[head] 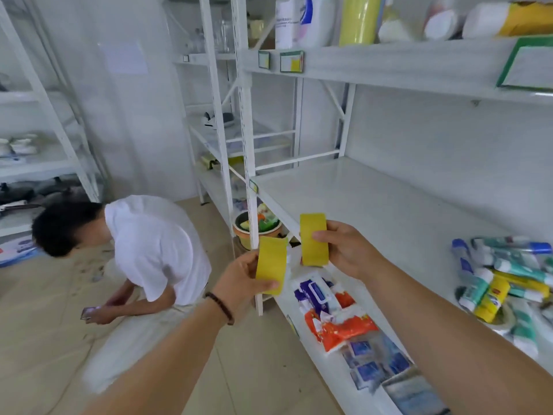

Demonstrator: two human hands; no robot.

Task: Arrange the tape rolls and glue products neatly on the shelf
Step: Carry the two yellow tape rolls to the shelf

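My left hand (239,280) grips a yellow tape roll (270,265), seen edge-on, just off the front corner of the white shelf (374,205). My right hand (347,250) holds a second yellow tape roll (313,239) upright over the shelf's near left corner. A heap of glue sticks and tubes (502,280) in teal, blue and yellow lies jumbled at the right of the same shelf, with a pale tape roll (499,323) partly under it.
Packets of wipes and snacks (335,313) lie on the lower shelf below my hands. A person in a white shirt (149,250) crouches on the floor to the left. A shelf upright (248,145) stands beside my left hand. Bottles fill the shelf above.
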